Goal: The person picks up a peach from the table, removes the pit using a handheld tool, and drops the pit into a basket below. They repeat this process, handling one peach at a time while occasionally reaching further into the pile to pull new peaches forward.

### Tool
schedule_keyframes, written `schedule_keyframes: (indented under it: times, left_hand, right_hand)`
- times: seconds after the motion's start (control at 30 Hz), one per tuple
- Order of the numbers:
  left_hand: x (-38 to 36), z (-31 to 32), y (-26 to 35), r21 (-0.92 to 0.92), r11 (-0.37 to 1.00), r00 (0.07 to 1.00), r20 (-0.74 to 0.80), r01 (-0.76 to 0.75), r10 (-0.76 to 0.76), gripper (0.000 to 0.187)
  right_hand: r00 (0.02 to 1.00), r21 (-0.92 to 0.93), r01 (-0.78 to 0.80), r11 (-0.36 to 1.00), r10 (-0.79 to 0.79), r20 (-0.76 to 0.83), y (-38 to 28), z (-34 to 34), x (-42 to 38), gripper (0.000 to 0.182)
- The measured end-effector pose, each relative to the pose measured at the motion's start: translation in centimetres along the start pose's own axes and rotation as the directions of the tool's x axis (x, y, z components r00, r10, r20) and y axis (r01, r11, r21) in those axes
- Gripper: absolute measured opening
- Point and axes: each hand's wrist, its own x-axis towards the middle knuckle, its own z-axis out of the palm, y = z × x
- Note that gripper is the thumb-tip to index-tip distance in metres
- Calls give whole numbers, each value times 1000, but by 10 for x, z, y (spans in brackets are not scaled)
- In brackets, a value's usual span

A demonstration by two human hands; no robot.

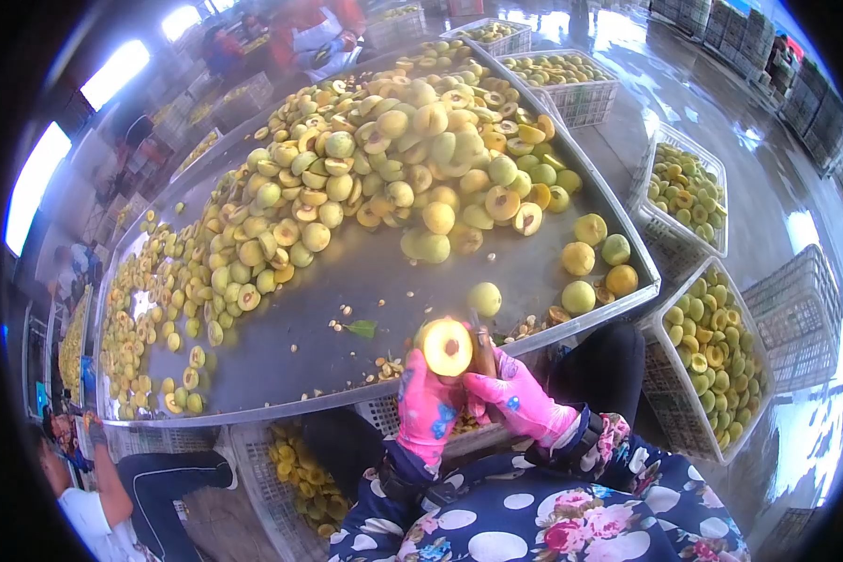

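My left hand [427,405], in a pink patterned glove, holds a halved yellow peach [447,347] with its cut face and reddish pit hollow turned up toward me. My right hand [515,398], also in a pink glove, grips a small tool with a wooden handle [483,351] right beside the fruit. Both hands hover at the near edge of a large metal table [347,281]. A whole peach [484,299] lies on the table just beyond my hands.
A big heap of whole and halved peaches [384,159] covers the table's far side. White plastic crates of peach halves [712,361] stand at my right, another crate [300,473] sits under the table. Another person [112,496] sits at lower left; others work at the far end.
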Motion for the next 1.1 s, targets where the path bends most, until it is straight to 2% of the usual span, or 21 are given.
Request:
schedule_keyframes:
  times: [0.03,0.07,0.17,0.27,0.3,0.4,0.47,0.5,0.6,0.77,0.87,0.97,1.1]
  left_hand:
    - [0,-1,4,-13,1000,999,-39,11,-12,59]
    - [-1,-2,9,-75,997,1000,2,29,-29,56]
    - [-8,9,17,-18,1000,995,-96,-9,7,55]
    - [-7,-7,17,-197,980,997,-63,20,-33,55]
    - [-9,-6,19,-206,978,998,-54,31,-43,55]
    - [-14,-3,25,-219,974,997,-34,54,-63,56]
    - [-15,-2,27,-215,975,997,-32,55,-64,56]
    - [-15,-2,28,-216,975,996,-46,60,-72,56]
    - [-16,-1,28,-201,977,992,-87,70,-89,54]
    - [-13,-9,18,-79,996,978,-202,35,-51,51]
    - [-17,-2,19,-62,997,979,-199,42,-53,49]
    - [-16,-13,17,-95,995,992,-116,39,-50,42]
    - [-17,3,15,-78,997,979,-202,-3,-13,41]
  right_hand:
    - [1000,-66,2,998,-1,16,0,0,0,41]
    - [1000,-118,7,993,-6,10,-4,3,-1,40]
    - [999,-352,-13,936,24,25,-6,2,-6,37]
    - [998,-483,52,874,-37,41,-15,12,-20,33]
    - [997,-530,81,844,-66,48,-16,16,-24,33]
    - [998,-820,51,570,-3,60,-26,17,-30,34]
    - [999,-886,39,462,2,45,-30,21,-30,33]
    - [999,-914,32,405,4,37,-30,22,-30,33]
    - [984,-911,161,379,-129,121,-24,20,-29,26]
    - [987,-932,153,328,-103,126,-22,21,-29,30]
    - [985,-937,157,311,-116,126,-18,21,-29,29]
    - [977,-944,187,273,-148,151,-12,19,-27,27]
    - [928,-918,335,214,-242,283,-3,16,-25,26]
